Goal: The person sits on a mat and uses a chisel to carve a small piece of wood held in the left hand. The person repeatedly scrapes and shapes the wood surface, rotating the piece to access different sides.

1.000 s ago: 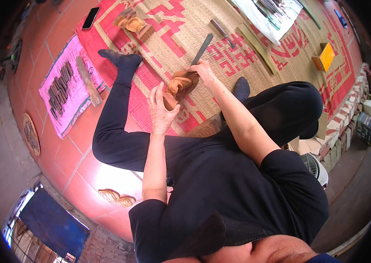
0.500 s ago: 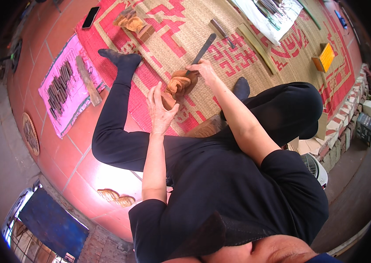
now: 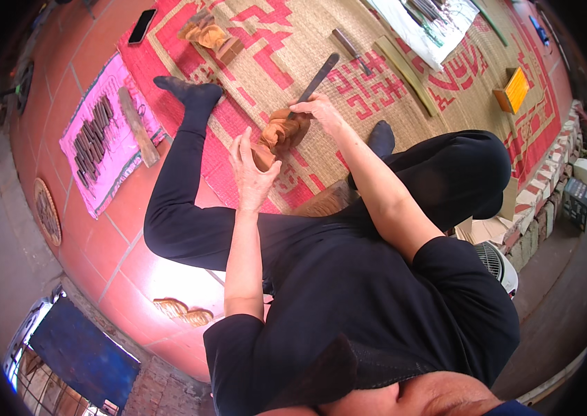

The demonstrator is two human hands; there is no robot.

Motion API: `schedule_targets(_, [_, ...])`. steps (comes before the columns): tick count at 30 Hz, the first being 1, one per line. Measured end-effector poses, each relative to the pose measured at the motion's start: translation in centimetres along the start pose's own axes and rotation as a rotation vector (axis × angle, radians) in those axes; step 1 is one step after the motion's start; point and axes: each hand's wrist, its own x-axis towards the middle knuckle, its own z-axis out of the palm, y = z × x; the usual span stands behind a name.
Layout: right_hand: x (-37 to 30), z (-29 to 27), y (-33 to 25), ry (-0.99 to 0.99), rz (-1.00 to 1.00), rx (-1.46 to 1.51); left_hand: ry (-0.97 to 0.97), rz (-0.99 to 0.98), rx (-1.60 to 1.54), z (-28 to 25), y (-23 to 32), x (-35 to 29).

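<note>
A reddish-brown carved wooden figure [image 3: 281,133] lies tilted between my hands, above the patterned mat. My left hand [image 3: 254,179] is closed round its blocky base, thumb on the near side and fingers on the far side. At the carving's other end, my right hand [image 3: 320,111] grips a long, flat, dark file [image 3: 320,75]. One end of the file points away to the upper right; the other rests against the carving, partly hidden by my fingers.
Another wooden carving [image 3: 210,37] lies on the woven mat [image 3: 265,38], near a chisel-like tool [image 3: 351,50]. To the left, a pink cloth [image 3: 109,184] bears several dark tools and a wooden stick [image 3: 139,128]. An orange wooden block [image 3: 512,91] sits at right.
My right hand and the file have shifted slightly left along the carving. My left hand keeps its hold on the base, and the carving has barely moved.
</note>
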Motion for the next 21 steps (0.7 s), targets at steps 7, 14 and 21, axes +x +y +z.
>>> schedule_targets(7, [0.4, 0.2, 0.3, 0.054, 0.025, -0.001, 0.001, -0.001, 0.032, 0.1, 0.1, 0.2])
schedule_targets(14, [-0.1, 0.9, -0.1, -0.034, -0.115, -0.034, 0.024, -0.038, -0.006, 0.1, 0.3, 0.3])
schedule_targets(21, [-0.1, 0.9, -0.3, 0.078, -0.042, 0.060, 0.009, -0.047, 0.037, 0.2, 0.7, 0.4])
